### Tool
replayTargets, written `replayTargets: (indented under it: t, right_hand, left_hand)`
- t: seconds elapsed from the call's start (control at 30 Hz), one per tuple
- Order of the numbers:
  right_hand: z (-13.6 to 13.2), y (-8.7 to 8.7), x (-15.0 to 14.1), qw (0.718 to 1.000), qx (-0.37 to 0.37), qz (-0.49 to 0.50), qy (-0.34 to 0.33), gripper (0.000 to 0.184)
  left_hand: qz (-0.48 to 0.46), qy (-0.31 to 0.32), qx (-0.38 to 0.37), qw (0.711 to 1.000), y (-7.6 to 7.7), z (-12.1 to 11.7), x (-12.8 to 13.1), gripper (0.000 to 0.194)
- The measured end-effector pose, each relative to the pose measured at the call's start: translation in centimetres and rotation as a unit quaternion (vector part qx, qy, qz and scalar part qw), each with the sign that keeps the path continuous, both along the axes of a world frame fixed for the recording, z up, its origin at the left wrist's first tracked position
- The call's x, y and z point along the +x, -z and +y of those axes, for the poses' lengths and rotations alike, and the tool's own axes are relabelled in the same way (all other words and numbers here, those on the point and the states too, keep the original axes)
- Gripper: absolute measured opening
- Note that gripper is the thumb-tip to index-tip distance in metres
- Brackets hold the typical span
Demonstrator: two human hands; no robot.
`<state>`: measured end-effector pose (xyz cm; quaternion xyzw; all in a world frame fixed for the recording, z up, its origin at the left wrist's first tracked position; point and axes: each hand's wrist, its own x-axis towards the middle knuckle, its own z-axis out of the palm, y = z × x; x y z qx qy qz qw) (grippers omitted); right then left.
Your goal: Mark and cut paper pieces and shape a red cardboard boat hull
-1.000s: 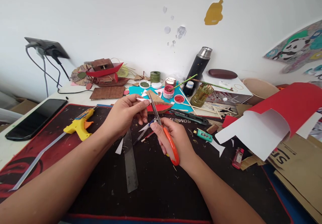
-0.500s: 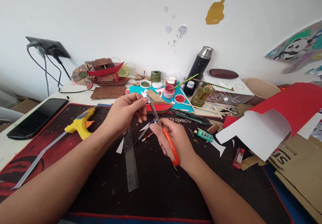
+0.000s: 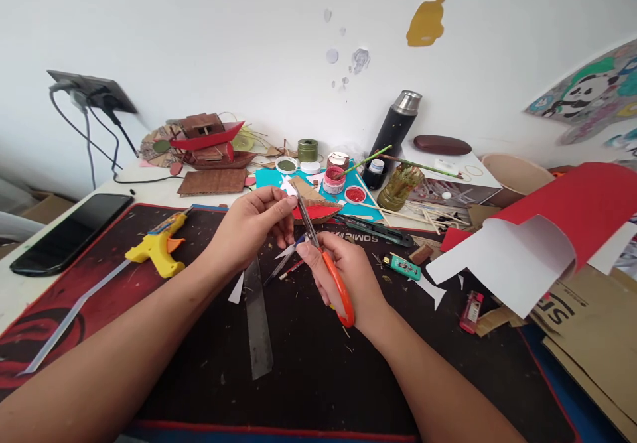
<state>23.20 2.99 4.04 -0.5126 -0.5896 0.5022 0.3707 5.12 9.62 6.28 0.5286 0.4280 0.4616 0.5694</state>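
Observation:
My right hand (image 3: 346,267) grips a pair of orange-handled scissors (image 3: 339,290), its blades pointing up and away from me. My left hand (image 3: 256,224) is closed in a pinch beside the blade tips. A small piece of white paper (image 3: 287,184) shows just above its thumb and fingertips. Behind the blades lies a small red cardboard boat (image 3: 323,211), partly covered by my hands. Under them on the dark mat are a blue pen (image 3: 279,267), a clear ruler (image 3: 259,323) and a white paper scrap (image 3: 237,290).
A yellow glue gun (image 3: 162,247) and a black phone (image 3: 72,234) lie at left. Open paint jars (image 3: 334,181), a jar of brushes (image 3: 398,191) and a black flask (image 3: 395,125) stand at the back. Curled red paper (image 3: 577,211) and a green lighter (image 3: 402,266) are at right.
My left hand has shifted very slightly to the right, nearer the scissor blades. The right hand keeps its hold on the scissors, almost unmoved.

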Motion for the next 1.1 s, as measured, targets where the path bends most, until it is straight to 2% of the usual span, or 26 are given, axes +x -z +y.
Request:
replayTargets:
  t: [0.33, 0.57, 0.77, 1.1]
  right_hand:
    - [-0.09, 0.04, -0.13, 1.0, 0.005, -0.006, 0.003, 0.048]
    - [0.0, 0.17, -0.1, 1.0, 0.007, -0.011, 0.001, 0.051]
    - [-0.04, 0.03, -0.09, 1.0, 0.005, -0.01, -0.005, 0.05]
    - [-0.13, -0.07, -0.16, 1.0, 0.001, -0.012, -0.007, 0.049]
  left_hand:
    - [-0.018, -0.018, 0.028, 0.999, -0.12, 0.1, -0.19, 0.029]
    - [-0.001, -0.022, 0.032, 0.999, -0.12, -0.1, -0.17, 0.034]
    - [0.003, -0.04, 0.027, 0.999, -0.49, 0.06, -0.25, 0.028]
    - [0.022, -0.018, 0.026, 0.999, -0.4, 0.46, -0.96, 0.03]
